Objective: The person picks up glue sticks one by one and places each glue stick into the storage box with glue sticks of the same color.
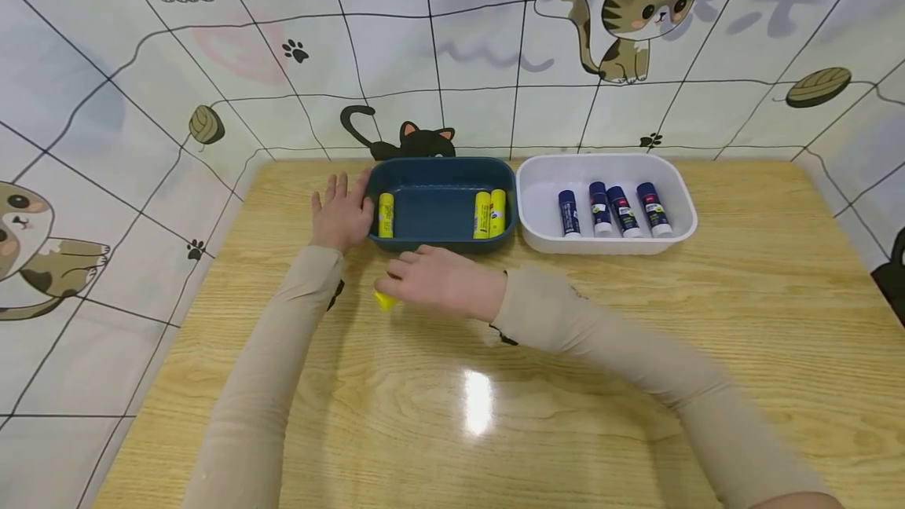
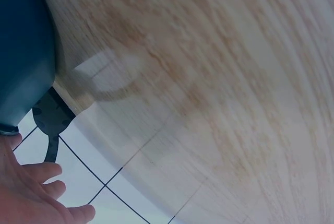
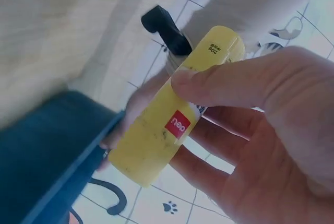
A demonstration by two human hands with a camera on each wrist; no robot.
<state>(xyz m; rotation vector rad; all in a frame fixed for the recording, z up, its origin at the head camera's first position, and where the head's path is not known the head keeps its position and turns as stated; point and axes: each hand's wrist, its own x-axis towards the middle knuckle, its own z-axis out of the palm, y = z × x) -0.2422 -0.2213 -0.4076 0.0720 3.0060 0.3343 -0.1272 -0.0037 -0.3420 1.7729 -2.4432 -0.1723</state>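
My right hand [image 1: 447, 281] pinches a yellow glue stick [image 3: 175, 112] between thumb and fingers, just in front of the dark blue bin [image 1: 438, 245]. In the right wrist view its red label faces the camera. With fingers spread, my left hand [image 1: 342, 213] rests against the left end of that bin, whose side also shows in the left wrist view. Inside the bin, one yellow glue stick [image 1: 386, 215] stands near the left wall. Two more, a yellow glue stick [image 1: 481, 215] and its neighbour [image 1: 498, 214], are side by side near the right wall.
A white bin [image 1: 608, 244] adjoins the blue one on the right, with several navy glue sticks [image 1: 599, 209] leaning inside. Both bins stand toward the back of the wooden table [image 1: 566, 415]. Behind them hangs a cat-print cloth [image 1: 481, 45].
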